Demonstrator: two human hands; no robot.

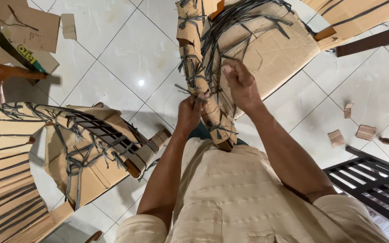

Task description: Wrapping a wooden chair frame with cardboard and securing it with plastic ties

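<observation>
Two hands, left and right, work at twelve o'clock. Three small wood blocks lie at three o'clock. One dark slatted rack sits at four o'clock.

Wrapped chair: 12 o'clock, before the person.
Second wrapped chair: 9 o'clock.
Wood blocks: 3 o'clock, on floor.

This looks like a room in a home used as a furniture packing spot: the floor is glossy white tile that mirrors a ceiling light, and wooden chairs wrapped in brown cardboard and bound with dark strapping stand about, one at the left and another straight ahead. Loose cardboard scraps lie in the far corner, small wooden blocks sit on the tiles, and a dark slatted frame rests at the right
</observation>
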